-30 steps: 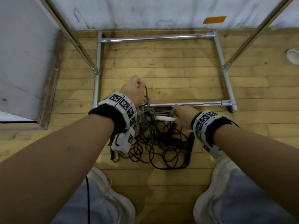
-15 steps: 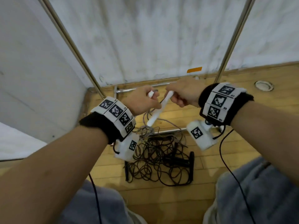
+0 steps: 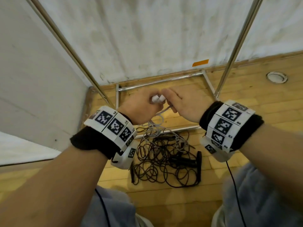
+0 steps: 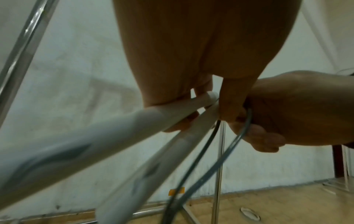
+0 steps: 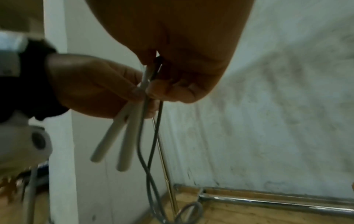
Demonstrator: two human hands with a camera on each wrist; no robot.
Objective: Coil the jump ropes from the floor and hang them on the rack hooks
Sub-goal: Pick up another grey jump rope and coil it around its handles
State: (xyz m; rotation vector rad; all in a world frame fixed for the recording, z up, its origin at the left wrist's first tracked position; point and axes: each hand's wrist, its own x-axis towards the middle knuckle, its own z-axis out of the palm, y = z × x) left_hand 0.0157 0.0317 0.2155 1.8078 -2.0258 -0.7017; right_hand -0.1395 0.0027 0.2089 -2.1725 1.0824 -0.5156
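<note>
A grey-corded jump rope with two white handles (image 3: 157, 98) is lifted above the floor. My left hand (image 3: 141, 105) grips both handles side by side; they show long and white in the left wrist view (image 4: 114, 130) and the right wrist view (image 5: 122, 136). Right beside it, my right hand (image 3: 182, 104) pinches the grey cord (image 5: 151, 136) just below the handles. The cord (image 3: 157, 126) hangs down to a tangled pile of black jump ropes (image 3: 164, 161) on the wooden floor. No rack hooks are in view.
The chrome rack's base bars (image 3: 164, 81) lie on the floor beyond the pile, with slanted uprights at left (image 3: 68, 45) and right (image 3: 236, 45). White walls close in behind and to the left. A round floor fitting (image 3: 276, 77) sits at far right. My knees are below.
Both hands have risen from the floor pile with the white-handled rope. The handle held in my right hand now sits with the other in my left, and the right hand has shifted onto the cord.
</note>
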